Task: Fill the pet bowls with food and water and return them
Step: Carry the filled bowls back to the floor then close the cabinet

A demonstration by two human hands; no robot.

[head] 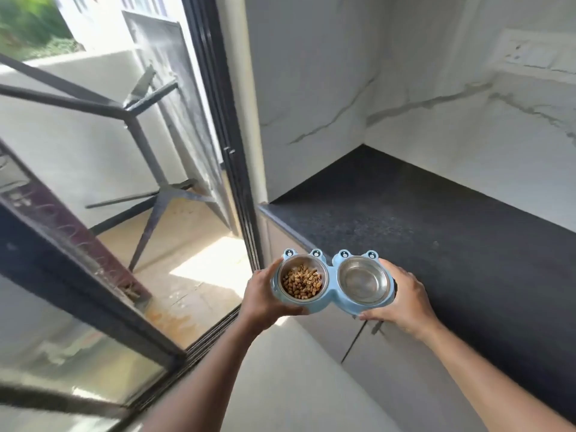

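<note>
Head view: both hands (265, 299) hold feeder (332, 304).

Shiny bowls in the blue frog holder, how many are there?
2. The left metal bowl holds kibble; the right metal bowl has no kibble. Both sit in the blue holder, held by the left hand and right hand.

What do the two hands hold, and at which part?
Both hold the blue double pet bowl stand: left hand at its left end, right hand at its right end.
</note>
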